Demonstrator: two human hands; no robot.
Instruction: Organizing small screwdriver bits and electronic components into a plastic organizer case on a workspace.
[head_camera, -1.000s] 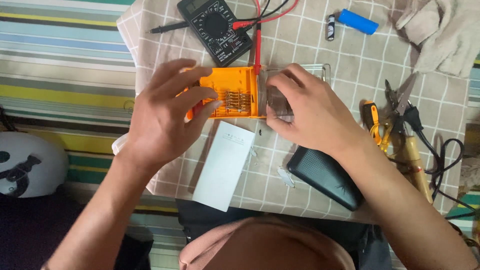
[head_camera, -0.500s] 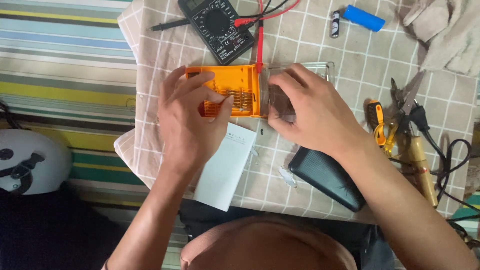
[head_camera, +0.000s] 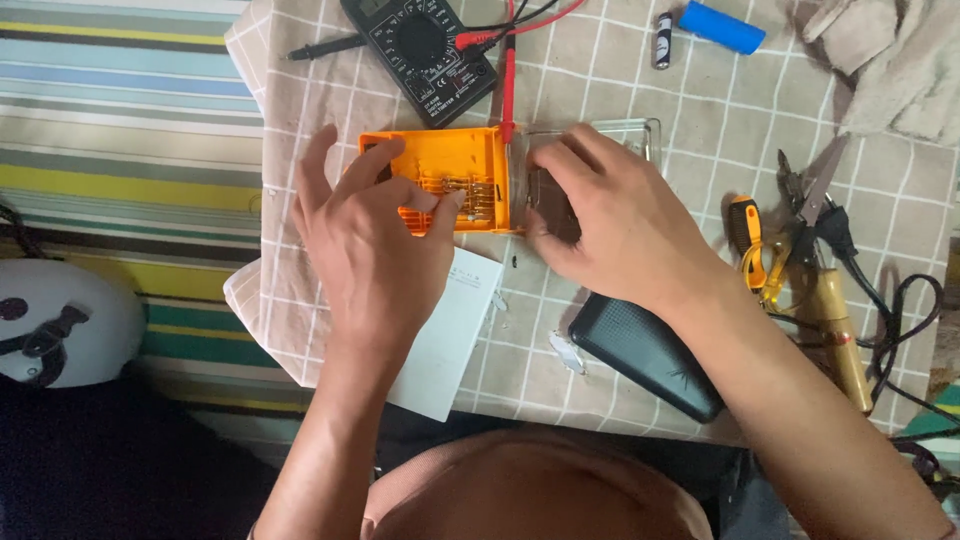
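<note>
Where your forearms come up from the bottom of the view, a white booklet (head_camera: 447, 335) lies under your left wrist and a black textured case (head_camera: 645, 355) lies just beside your right wrist, both on the checked cloth (head_camera: 600, 90). Your left hand (head_camera: 365, 250) rests palm down with its fingers spread apart, clamped on nothing; the fingertips (head_camera: 447, 203) touch the row of small bits in the orange screwdriver bit case (head_camera: 440, 165), which sits directly beneath them. Your right hand (head_camera: 615, 225) lies over the case's clear lid (head_camera: 630, 135), thumb and fingers curled against it and pressing down, though you cannot tell whether they pinch anything underneath. Off to the right of your right-hand fingers lie orange-handled pliers (head_camera: 745, 240), scissors (head_camera: 810, 195) and a wooden-handled soldering iron (head_camera: 835, 330). Beyond your fingertips, a red probe (head_camera: 507, 75) runs up to a black multimeter (head_camera: 420, 50). Farther right lie a small battery (head_camera: 662, 26) and a blue cylinder (head_camera: 722, 27)
</note>
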